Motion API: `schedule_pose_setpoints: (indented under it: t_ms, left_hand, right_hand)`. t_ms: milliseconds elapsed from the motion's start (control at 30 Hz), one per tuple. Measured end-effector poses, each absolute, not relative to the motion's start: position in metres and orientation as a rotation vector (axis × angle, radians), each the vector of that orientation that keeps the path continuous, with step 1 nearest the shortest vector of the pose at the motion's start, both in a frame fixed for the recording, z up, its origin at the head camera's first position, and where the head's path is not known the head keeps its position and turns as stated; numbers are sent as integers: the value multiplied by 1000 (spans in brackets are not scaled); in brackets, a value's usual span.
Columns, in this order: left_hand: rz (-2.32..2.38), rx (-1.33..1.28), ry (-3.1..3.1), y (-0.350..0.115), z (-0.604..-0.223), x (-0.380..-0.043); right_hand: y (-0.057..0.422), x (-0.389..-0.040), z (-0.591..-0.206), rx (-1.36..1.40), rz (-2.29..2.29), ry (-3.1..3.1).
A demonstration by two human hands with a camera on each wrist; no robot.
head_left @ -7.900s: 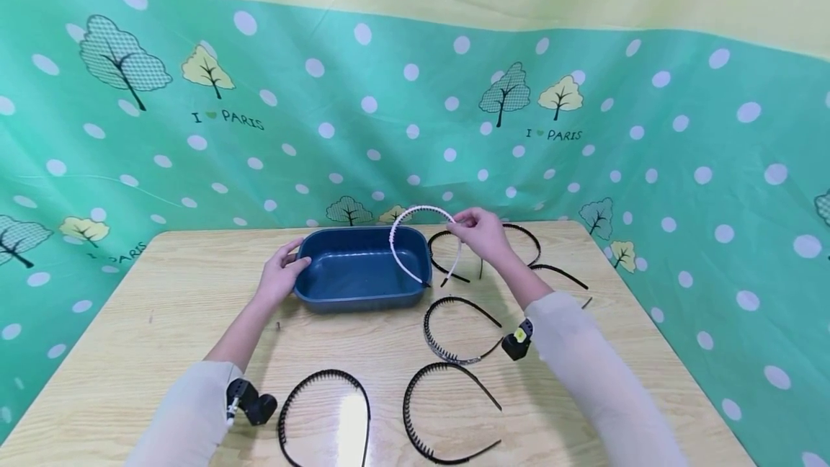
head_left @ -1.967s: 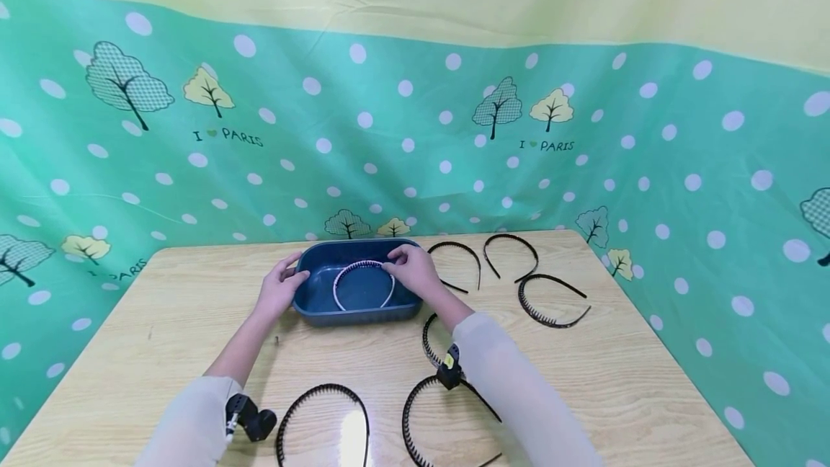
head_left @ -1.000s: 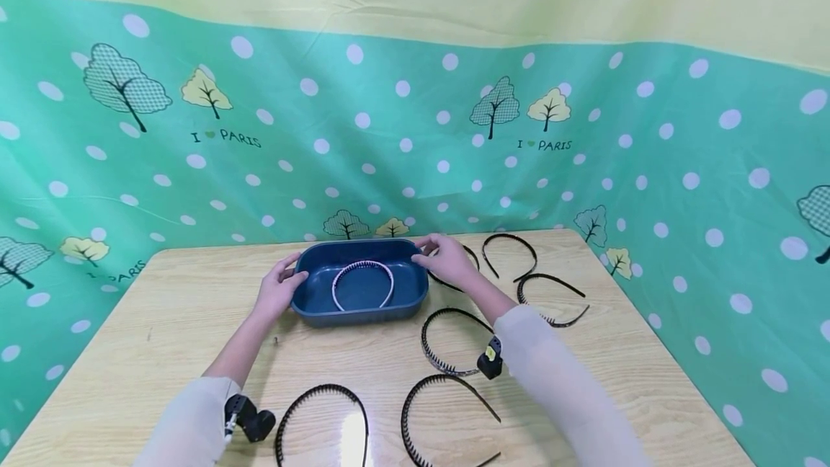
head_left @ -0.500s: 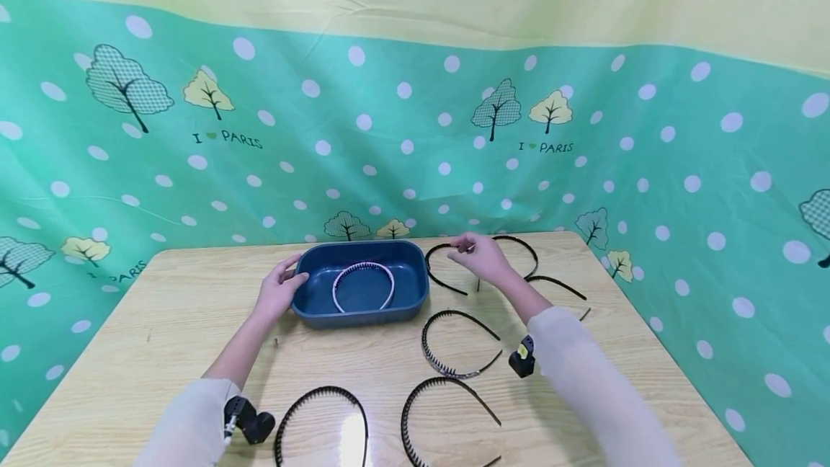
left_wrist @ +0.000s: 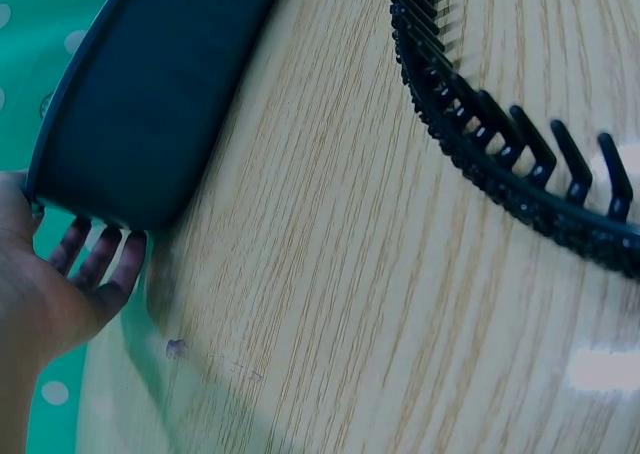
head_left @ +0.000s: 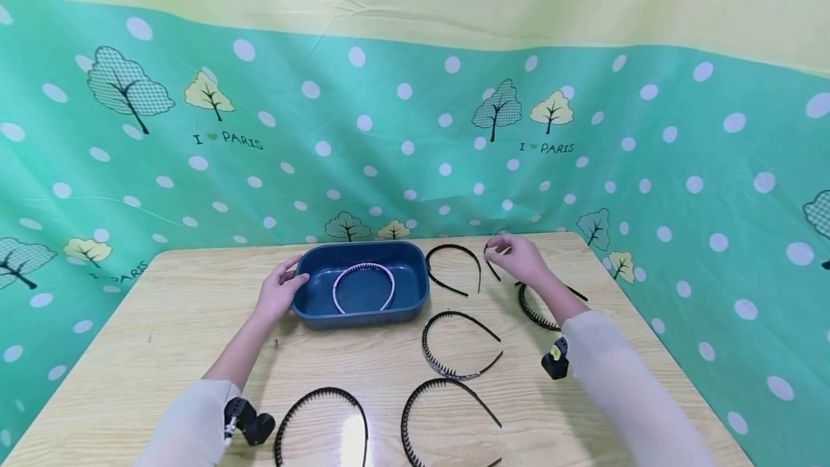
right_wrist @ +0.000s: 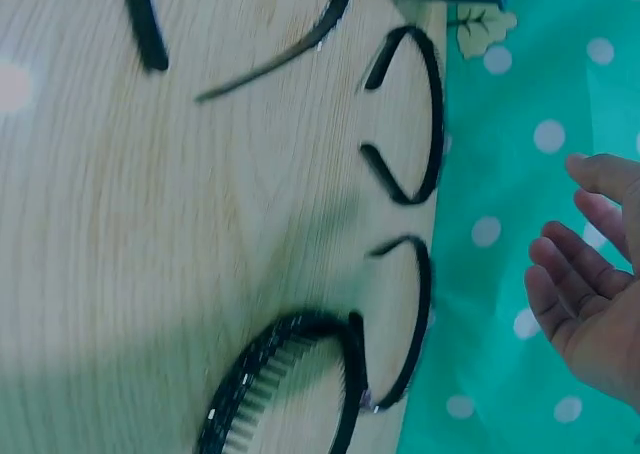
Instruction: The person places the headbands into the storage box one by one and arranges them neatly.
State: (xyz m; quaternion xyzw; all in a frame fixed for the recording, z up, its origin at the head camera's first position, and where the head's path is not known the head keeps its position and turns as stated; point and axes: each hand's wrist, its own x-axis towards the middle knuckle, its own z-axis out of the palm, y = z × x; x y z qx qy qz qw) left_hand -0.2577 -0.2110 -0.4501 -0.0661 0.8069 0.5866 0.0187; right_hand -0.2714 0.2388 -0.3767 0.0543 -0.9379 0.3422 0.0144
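Observation:
At the left end of a dark blue plastic bin, my left hand grips the rim, thumb on the inner side and fingers against the outer wall. The left wrist view shows those fingers under the bin's end. Inside the bin lies a white toothed headband. My right hand hovers above a thin black headband at the back right, hiding much of it. In the right wrist view the fingers of this hand are loosely bent and hold nothing.
More black headbands lie on the wooden table: one beside the bin, a toothed one under the right forearm, one in the middle, and two near the front. A green dotted curtain hangs behind the table.
The white headband went from my right hand into the bin and was let go. My right hand then moved right to the back headband. The left hand kept its grip.

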Motion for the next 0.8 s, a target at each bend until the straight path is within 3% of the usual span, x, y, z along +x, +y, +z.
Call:
schedule_pose_setpoints:
  t_ms: [800]
  left_hand:
    - [1819,-225,2499,-211,-450,-259]
  right_hand:
    - [311,-263,-403,36,976,-2967]
